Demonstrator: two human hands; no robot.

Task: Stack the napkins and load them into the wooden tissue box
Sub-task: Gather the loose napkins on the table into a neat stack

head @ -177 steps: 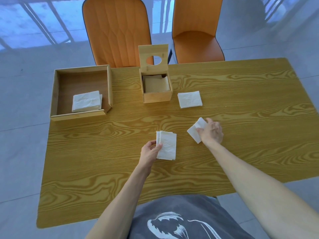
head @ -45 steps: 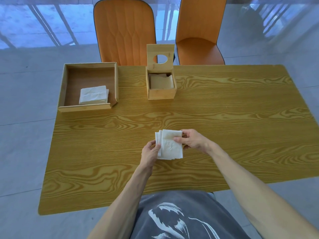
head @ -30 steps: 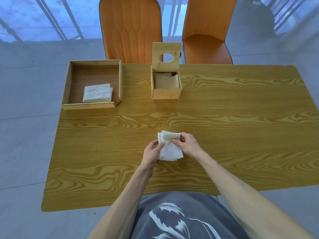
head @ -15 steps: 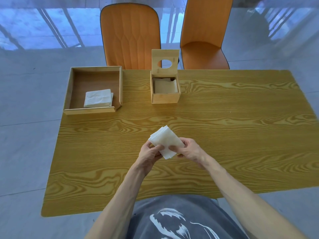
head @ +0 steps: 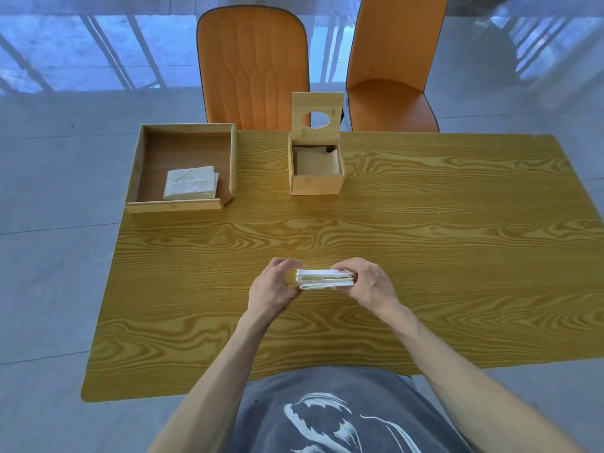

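A stack of white napkins [head: 325, 279] is held edge-on just above the table [head: 425, 243], near its front middle. My left hand [head: 273, 291] grips its left end and my right hand [head: 367, 284] grips its right end. The wooden tissue box [head: 316, 183] stands at the back of the table with its lid, which has a round hole, tipped up. Pale napkins lie inside it.
A shallow wooden tray [head: 143, 165] at the back left holds another pile of white napkins [head: 191, 182]. Two orange chairs [head: 255, 67] stand behind the table's far edge.
The loose napkins were gathered into one stack. Both hands lifted it off the table and turned it from flat to edge-on, squared between the fingers.
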